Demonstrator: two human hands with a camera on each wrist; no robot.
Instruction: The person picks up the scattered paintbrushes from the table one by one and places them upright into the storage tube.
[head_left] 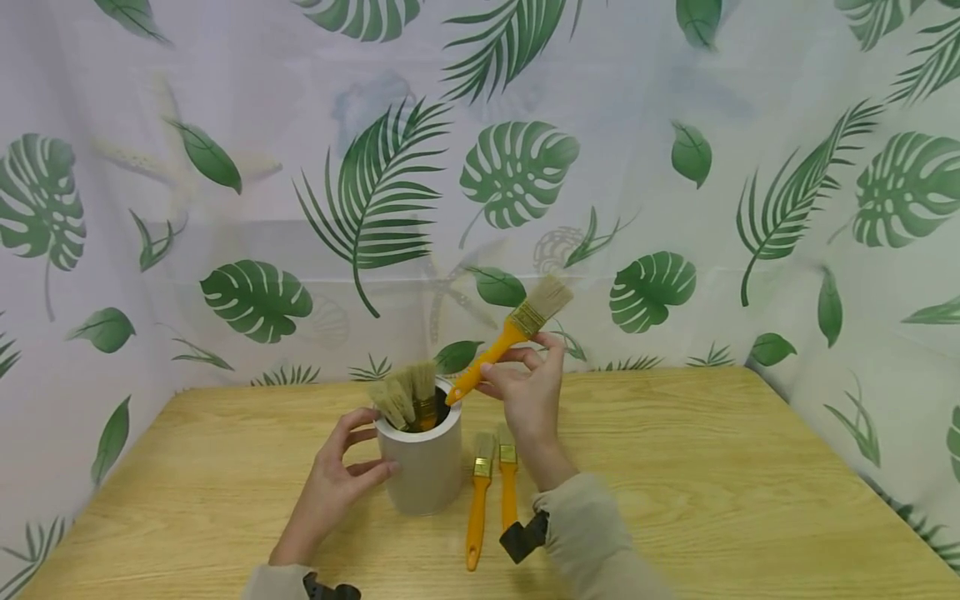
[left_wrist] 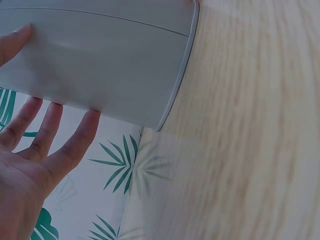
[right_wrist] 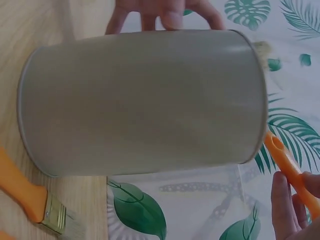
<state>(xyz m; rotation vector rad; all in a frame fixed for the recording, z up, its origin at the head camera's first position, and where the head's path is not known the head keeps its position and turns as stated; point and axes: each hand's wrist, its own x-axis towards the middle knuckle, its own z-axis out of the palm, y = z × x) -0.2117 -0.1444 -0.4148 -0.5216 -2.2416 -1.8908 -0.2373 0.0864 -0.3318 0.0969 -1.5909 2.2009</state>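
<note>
My left hand (head_left: pixel 337 462) holds a white cylindrical container (head_left: pixel 422 475) at its left side, thumb on the front and fingertips against the far side. Several paintbrushes (head_left: pixel 408 392) stand in it with bristles up. My right hand (head_left: pixel 534 392) pinches a paintbrush (head_left: pixel 498 343) by its orange handle, bristles pointing up and to the right. The handle's end, with a hole in it, is at the container's right rim. In the right wrist view that orange handle (right_wrist: pixel 287 162) shows beside the container's (right_wrist: pixel 142 105) mouth.
Two more orange-handled paintbrushes, a left one (head_left: pixel 477 504) and a right one (head_left: pixel 508 471), lie on the wooden table (head_left: pixel 697 492) right of the container. My right forearm passes over the right one's lower end. A leaf-patterned cloth (head_left: pixel 517 175) hangs behind the table.
</note>
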